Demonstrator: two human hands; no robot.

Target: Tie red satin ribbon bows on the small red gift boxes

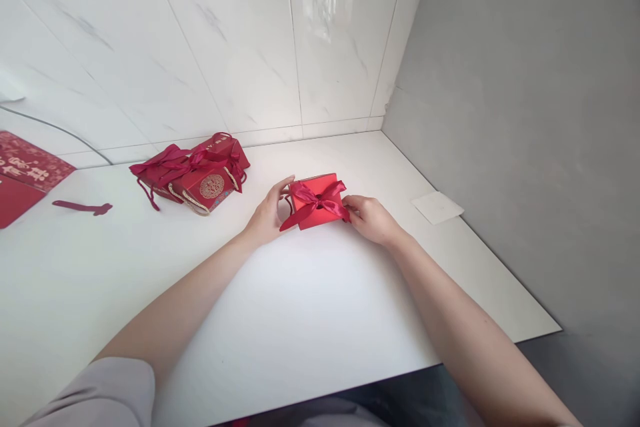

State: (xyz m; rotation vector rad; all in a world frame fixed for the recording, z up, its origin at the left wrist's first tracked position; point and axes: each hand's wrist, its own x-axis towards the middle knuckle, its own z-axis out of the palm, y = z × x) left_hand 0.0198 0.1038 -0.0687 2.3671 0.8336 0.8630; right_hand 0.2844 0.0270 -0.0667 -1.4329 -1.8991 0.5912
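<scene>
Setting: white marbled tile wall (240, 47) beyond my fingers, plain grey wall (515, 113) to their right, white desk (280, 307) under them.

Specimen: one small red box (327, 181), directly between my two sets of fingers, with a satin bow (316, 200) lying across its face. The bow's loops and tails spread toward both sides.

Fingers: left fingers (280, 189) curved wide along the box's left end; whether they press on it, I cannot tell. Right fingers (356, 201) drawn narrow at the bow's right tail, apparently pinching it.

Surroundings: left of my left fingers and slightly beyond, well apart, a cluster of dark red boxes (196, 178) with ribbons and gold cords. Farther left, a flat dark red strip (83, 207), then a printed red carton (30, 170) cut off by the frame edge. Right of my right fingers, a white card (437, 207) near the grey wall.

Judgement: the step in hand looks like dressing the bow, already knotted. The next move calls for a steady left side and a light right-hand pull; too hard a tug could skew the loops.
</scene>
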